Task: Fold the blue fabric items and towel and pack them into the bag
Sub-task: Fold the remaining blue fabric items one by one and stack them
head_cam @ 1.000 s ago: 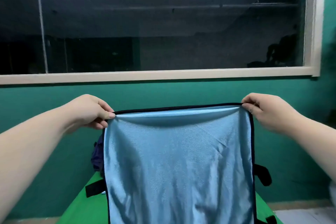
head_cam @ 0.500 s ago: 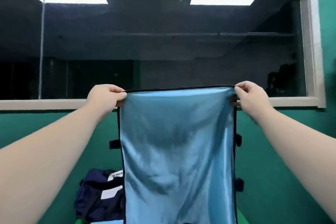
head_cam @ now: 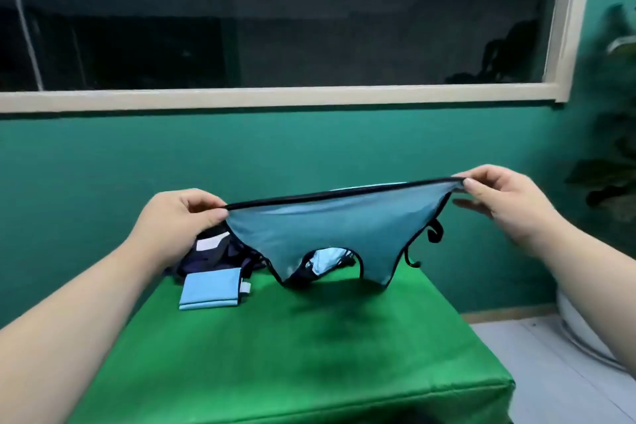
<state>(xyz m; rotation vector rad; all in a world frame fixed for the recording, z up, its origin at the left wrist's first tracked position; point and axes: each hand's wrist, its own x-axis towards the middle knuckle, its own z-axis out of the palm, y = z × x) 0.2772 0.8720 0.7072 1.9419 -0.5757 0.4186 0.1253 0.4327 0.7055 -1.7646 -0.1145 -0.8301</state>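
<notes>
Head view: both hands are raised over the far half of a green tabletop (head_cam: 309, 354), well apart, and a blue fabric item (head_cam: 337, 227) with black trim is stretched between them. The left hand (head_cam: 179, 217) pinches the left corner of the trimmed top edge between thumb and curled fingers. The right hand (head_cam: 499, 196) pinches the right corner between thumb and forefinger; its other fingers stick out below and are blurred.

The top edge runs nearly straight from hand to hand, a little higher on the right. The cloth sags beneath it in two hanging lobes with an arched gap between them. Their lowest points come down to about the tabletop; whether they touch it cannot be told. Small black loops (head_cam: 434, 234) hang off its right edge.

On the tabletop at the far left lies a folded light blue fabric piece (head_cam: 211, 289), flat, with a small white tag at its right end. Just behind it sits a dark navy bag (head_cam: 213, 255), partly hidden by the left hand and the held cloth.

Beyond the tabletop is a teal wall (head_cam: 103, 165) with a wide, dark window (head_cam: 275, 27) in a pale frame. A leafy plant (head_cam: 612, 148) stands at the far right.
</notes>
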